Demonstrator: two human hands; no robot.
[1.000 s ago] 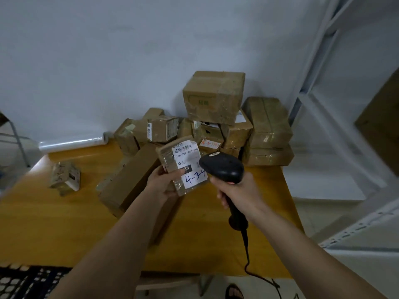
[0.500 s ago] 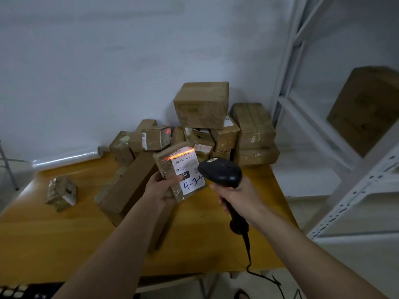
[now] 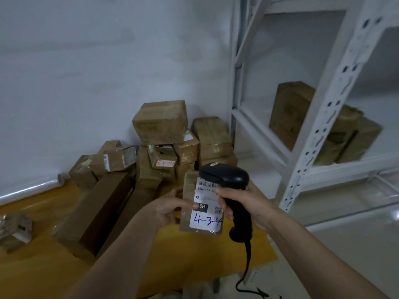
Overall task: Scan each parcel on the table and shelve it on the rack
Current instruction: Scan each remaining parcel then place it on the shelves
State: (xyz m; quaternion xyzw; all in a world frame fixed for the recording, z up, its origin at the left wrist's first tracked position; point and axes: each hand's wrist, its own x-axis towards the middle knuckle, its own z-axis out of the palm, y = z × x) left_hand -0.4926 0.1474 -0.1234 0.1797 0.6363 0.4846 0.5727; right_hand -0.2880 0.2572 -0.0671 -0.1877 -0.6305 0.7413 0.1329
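Head view, left hand (image 3: 170, 209) gripping parcel (image 3: 201, 207), right hand (image 3: 248, 201) gripping scanner (image 3: 226, 176)

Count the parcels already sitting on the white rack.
2 visible: a taller brown parcel toward the shelf's back, and a lower one right of it, behind the rack's front post. The post may hide more.

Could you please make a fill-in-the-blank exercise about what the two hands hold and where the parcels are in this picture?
1. The left hand holds a small parcel whose label bears the handwritten code ____.
2. The right hand grips a black ____ with a cable.
3. The unshelved parcels are piled on a ____ table.
4. Some boxes already stand on the white ____.

Missing words: 4-3-4; scanner; yellow; rack
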